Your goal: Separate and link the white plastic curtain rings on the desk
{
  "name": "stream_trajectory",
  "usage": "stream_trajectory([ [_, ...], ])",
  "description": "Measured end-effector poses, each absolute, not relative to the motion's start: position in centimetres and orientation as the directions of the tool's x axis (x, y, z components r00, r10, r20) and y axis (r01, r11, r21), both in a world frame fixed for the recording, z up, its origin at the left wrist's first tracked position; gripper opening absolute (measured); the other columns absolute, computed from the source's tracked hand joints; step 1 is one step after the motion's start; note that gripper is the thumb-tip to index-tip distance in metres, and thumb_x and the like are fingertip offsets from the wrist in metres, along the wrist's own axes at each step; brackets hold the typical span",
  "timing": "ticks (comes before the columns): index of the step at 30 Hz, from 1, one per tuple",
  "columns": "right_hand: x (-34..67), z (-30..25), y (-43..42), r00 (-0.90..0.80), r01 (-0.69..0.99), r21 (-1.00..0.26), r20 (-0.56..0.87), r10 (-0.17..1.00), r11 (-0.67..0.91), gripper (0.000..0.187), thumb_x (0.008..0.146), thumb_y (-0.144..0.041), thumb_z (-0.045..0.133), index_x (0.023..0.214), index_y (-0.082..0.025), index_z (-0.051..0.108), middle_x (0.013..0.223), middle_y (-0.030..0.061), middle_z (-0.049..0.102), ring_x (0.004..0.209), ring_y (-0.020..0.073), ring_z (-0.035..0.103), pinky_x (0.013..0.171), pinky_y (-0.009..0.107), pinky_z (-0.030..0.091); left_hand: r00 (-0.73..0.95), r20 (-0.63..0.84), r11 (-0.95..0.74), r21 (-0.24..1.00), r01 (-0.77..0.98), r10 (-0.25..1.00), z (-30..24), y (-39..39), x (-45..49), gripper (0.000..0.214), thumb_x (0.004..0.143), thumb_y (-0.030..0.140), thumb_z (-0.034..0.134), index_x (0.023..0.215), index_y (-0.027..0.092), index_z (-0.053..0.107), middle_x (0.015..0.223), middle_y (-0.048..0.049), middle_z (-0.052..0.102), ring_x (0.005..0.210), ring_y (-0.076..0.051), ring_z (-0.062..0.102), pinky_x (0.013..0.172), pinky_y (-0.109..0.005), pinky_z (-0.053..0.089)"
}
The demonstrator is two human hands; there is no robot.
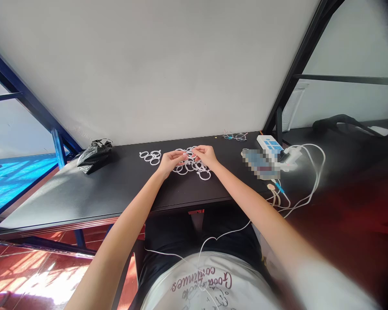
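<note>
Both of my hands are over a heap of white plastic rings (194,167) on a black table (123,189). My left hand (170,162) has its fingers curled and pinched on a white ring at the left side of the heap. My right hand (207,156) pinches a white ring too, fingertips close to those of the left hand. A smaller group of white rings (151,156) lies apart to the left of the heap.
A crumpled black plastic bag (95,156) lies at the table's left back. Glasses (235,136) rest by the wall. A white power strip (271,146) with white cables (307,172) sits at the right, next to a blurred object (258,162).
</note>
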State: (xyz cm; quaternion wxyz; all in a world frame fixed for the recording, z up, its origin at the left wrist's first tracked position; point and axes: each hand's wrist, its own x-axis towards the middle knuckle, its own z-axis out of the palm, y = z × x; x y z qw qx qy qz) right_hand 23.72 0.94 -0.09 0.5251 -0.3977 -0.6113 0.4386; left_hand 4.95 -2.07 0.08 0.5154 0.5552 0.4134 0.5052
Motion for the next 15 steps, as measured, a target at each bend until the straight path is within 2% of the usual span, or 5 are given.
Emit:
stream_trajectory([
  [9, 23.68, -0.18, 0.99, -0.127, 0.025, -0.959, 0.278, 0.952, 0.284, 0.020, 0.074, -0.034, 0.074, 0.075, -0.015, 0.069, 0.063, 0.0024, 0.068, 0.046, 0.0101, 0.059, 0.049, 0.022, 0.053, 0.125, 0.163, -0.158, 0.986, -0.050, 0.979, 0.20, -2.16, 5.08, 0.047, 0.060, 0.049, 0.085, 0.088, 0.013, 0.073, 0.088, -0.0096, 0.075, 0.087, -0.025, 0.072, 0.077, -0.035, 0.059],
  [15, 23.63, -0.15, 0.94, -0.128, 0.013, -0.961, 0.271, 0.954, 0.275, 0.022, 0.073, -0.036, 0.075, 0.074, -0.015, 0.069, 0.059, 0.0026, 0.067, 0.053, 0.0142, 0.065, 0.050, 0.022, 0.055, 0.128, 0.177, -0.172, 0.984, -0.053, 0.976, 0.19, -2.11, 5.08, 0.044, 0.061, 0.049, 0.085, 0.085, 0.014, 0.072, 0.085, -0.0090, 0.074, 0.085, -0.024, 0.072, 0.075, -0.034, 0.059],
])
